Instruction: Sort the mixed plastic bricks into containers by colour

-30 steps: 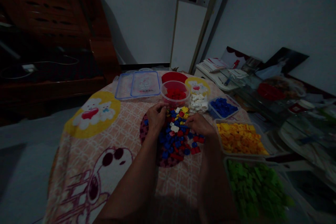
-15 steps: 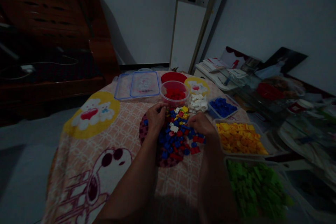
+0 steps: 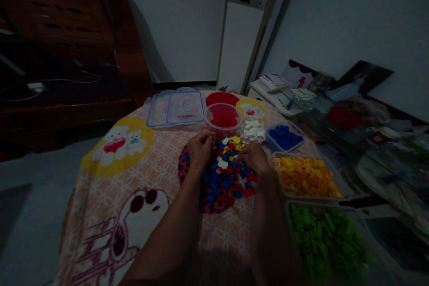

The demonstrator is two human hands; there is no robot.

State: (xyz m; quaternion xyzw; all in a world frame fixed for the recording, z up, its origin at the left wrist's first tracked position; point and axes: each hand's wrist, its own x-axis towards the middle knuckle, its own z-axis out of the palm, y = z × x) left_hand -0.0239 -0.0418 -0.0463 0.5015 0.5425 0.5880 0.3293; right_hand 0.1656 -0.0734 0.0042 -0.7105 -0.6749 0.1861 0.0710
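Observation:
A mixed pile of toy bricks in blue, red, yellow and white lies on the tablecloth. At its left back edge is my left hand, thumb and fingers pinched together; whatever they hold is too small and dark to make out. My right hand is over the pile's right side, its fingers bent together and pointing down at the bricks. Anything between those fingertips is hidden. Just behind the pile stands a clear round tub of red bricks, with a heap of white bricks to its right.
Along the right sit boxes of blue bricks, yellow bricks and green bricks. Clear lids with blue rims and a red round lid or dish lie at the back. A cluttered glass table adjoins on the right.
My right hand has shifted slightly left and inward over the pile, uncovering less of the bricks beside its fingertips. The left hand stays in place.

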